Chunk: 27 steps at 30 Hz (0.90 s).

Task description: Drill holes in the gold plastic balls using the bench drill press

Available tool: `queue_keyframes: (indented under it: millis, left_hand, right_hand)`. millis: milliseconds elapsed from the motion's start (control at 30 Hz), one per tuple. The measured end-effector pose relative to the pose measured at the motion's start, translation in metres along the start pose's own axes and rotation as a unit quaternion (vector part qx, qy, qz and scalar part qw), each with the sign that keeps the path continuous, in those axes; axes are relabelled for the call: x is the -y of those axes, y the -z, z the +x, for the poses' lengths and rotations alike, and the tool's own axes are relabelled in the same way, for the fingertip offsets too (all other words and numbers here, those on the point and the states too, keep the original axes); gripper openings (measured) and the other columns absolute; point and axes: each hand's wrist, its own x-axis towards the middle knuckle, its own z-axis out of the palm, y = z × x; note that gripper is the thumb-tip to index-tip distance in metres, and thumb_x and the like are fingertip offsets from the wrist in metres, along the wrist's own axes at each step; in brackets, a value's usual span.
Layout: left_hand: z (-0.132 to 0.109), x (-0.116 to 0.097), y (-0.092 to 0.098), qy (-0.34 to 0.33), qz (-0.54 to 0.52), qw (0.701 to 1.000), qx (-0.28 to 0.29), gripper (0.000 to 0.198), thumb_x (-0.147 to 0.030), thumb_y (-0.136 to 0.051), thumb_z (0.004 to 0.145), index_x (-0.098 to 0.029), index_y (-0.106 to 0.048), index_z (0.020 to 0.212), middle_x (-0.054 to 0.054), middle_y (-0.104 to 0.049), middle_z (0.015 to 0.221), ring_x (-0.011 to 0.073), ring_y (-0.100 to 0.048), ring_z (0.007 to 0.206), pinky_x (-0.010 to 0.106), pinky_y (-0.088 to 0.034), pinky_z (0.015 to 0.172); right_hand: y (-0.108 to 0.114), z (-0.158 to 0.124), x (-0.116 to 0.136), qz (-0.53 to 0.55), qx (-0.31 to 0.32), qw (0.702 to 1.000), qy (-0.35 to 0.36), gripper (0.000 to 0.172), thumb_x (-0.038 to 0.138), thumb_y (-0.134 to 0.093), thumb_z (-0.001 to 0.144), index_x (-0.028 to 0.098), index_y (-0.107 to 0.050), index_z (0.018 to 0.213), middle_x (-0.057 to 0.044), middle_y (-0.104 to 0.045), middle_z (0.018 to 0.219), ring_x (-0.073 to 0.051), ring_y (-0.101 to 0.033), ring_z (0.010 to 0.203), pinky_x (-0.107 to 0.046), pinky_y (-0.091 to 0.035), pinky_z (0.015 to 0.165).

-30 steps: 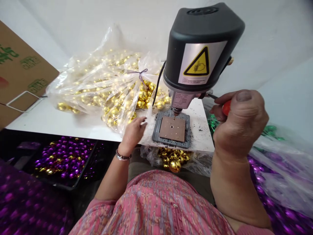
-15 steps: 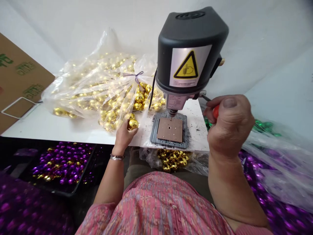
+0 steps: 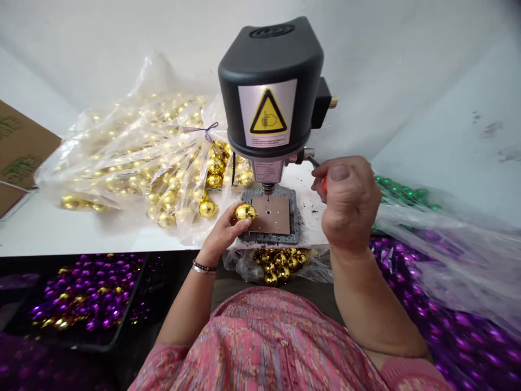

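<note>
A shiny gold ball (image 3: 245, 212) with a mirrored, faceted surface sits in my left hand (image 3: 225, 231), fingers closed around it. It is held at the left edge of a brown square board (image 3: 279, 217) that has a small hole in it. The board lies on the grey base plate (image 3: 296, 234) of a drill press (image 3: 271, 92). Its drill bit (image 3: 268, 197) hangs above the board, apart from the ball. To the right, my right hand (image 3: 350, 201) is closed around the red knob (image 3: 324, 184) of the press's feed lever.
A clear plastic bag (image 3: 122, 146) of gold balls spreads over the white table (image 3: 24, 233) at left. More gold balls (image 3: 280, 263) lie in a bag below the table edge. Purple balls fill a black tray (image 3: 116, 339). Green balls (image 3: 402, 190) and a purple-filled bag (image 3: 456, 293) are at right.
My left hand has moved right from the bag with a gold ball, bringing it to the board's edge. My right hand stays on the lever knob. The camera view has shifted right.
</note>
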Motion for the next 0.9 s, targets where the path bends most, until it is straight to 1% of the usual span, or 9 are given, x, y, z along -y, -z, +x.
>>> queue_keyframes:
  millis: [100, 200, 333, 433, 567, 700, 800, 900]
  left_hand:
    - [0.009, -0.005, -0.007, -0.001, 0.075, 0.997, 0.007, 0.067, -0.049, -0.069, 0.083, -0.017, -0.053, 0.14, 0.01, -0.068, 0.117, 0.0213, -0.063, 0.102, 0.032, -0.053, 0.089]
    - [0.016, -0.013, -0.013, 0.001, 0.12, 0.993, 0.013, 0.064, -0.048, -0.066, 0.084, -0.016, -0.054, 0.139, 0.009, -0.068, 0.122, 0.0217, -0.064, 0.106, 0.033, -0.052, 0.093]
    - [0.024, -0.016, -0.019, 0.02, 0.167, 0.986, 0.017, 0.059, -0.046, -0.068, 0.082, -0.018, -0.058, 0.134, 0.006, -0.071, 0.115, 0.0202, -0.066, 0.098, 0.032, -0.053, 0.09]
    - [0.029, -0.012, -0.02, 0.027, 0.191, 0.981, 0.015, 0.059, -0.046, -0.07, 0.08, -0.02, -0.059, 0.132, 0.005, -0.072, 0.11, 0.0192, -0.067, 0.093, 0.031, -0.053, 0.087]
    - [0.032, -0.013, -0.022, 0.031, 0.213, 0.976, 0.021, 0.059, -0.043, -0.071, 0.078, -0.02, -0.059, 0.131, 0.004, -0.072, 0.107, 0.017, -0.065, 0.084, 0.029, -0.053, 0.079]
    - [0.033, -0.025, -0.026, 0.031, 0.254, 0.966, 0.02, 0.058, -0.038, -0.072, 0.076, -0.02, -0.06, 0.13, 0.003, -0.072, 0.102, 0.0155, -0.064, 0.077, 0.028, -0.051, 0.074]
    - [0.036, -0.032, -0.029, 0.02, 0.284, 0.958, 0.031, 0.058, -0.033, -0.074, 0.075, -0.019, -0.061, 0.13, 0.003, -0.073, 0.104, 0.0175, -0.065, 0.084, 0.03, -0.052, 0.08]
    - [0.042, -0.033, -0.032, -0.012, 0.3, 0.953, 0.044, 0.058, -0.027, -0.076, 0.073, -0.017, -0.063, 0.129, 0.007, -0.072, 0.114, 0.0214, -0.066, 0.099, 0.034, -0.052, 0.093]
  right_hand:
    - [0.0, 0.001, 0.002, -0.001, 0.007, 1.0, 0.006, 0.037, 0.049, -0.044, 0.097, 0.021, -0.061, 0.08, 0.005, -0.048, 0.061, -0.005, -0.045, 0.053, -0.023, -0.041, 0.055]
    - [-0.001, 0.008, 0.009, -0.003, 0.006, 1.0, 0.009, 0.039, 0.048, -0.044, 0.097, 0.02, -0.06, 0.077, 0.005, -0.047, 0.06, -0.005, -0.045, 0.054, -0.023, -0.039, 0.055]
    - [-0.003, 0.032, 0.025, -0.035, -0.012, 0.999, -0.007, 0.042, 0.045, -0.046, 0.096, 0.018, -0.054, 0.065, 0.005, -0.043, 0.057, -0.005, -0.041, 0.057, -0.024, -0.034, 0.058]
    - [-0.006, 0.058, 0.032, -0.061, -0.004, 0.997, -0.038, 0.043, 0.044, -0.048, 0.095, 0.019, -0.05, 0.06, 0.005, -0.04, 0.056, -0.006, -0.04, 0.059, -0.026, -0.032, 0.064]
    - [-0.014, 0.092, 0.032, -0.09, 0.005, 0.993, -0.079, 0.045, 0.035, -0.049, 0.096, 0.019, -0.041, 0.054, 0.006, -0.039, 0.056, -0.007, -0.039, 0.062, -0.027, -0.031, 0.071]
    - [-0.023, 0.112, 0.025, -0.091, 0.013, 0.991, -0.099, 0.046, 0.031, -0.039, 0.1, 0.018, -0.041, 0.055, 0.007, -0.043, 0.056, -0.006, -0.041, 0.063, -0.026, -0.031, 0.074]
    - [-0.025, 0.116, 0.021, -0.103, 0.03, 0.99, -0.091, 0.046, 0.027, -0.035, 0.101, 0.018, -0.04, 0.057, 0.007, -0.044, 0.056, -0.006, -0.04, 0.061, -0.025, -0.032, 0.074]
    - [-0.026, 0.115, 0.019, -0.101, 0.04, 0.991, -0.083, 0.043, 0.027, -0.031, 0.101, 0.018, -0.038, 0.059, 0.007, -0.044, 0.058, -0.005, -0.042, 0.06, -0.022, -0.032, 0.072]
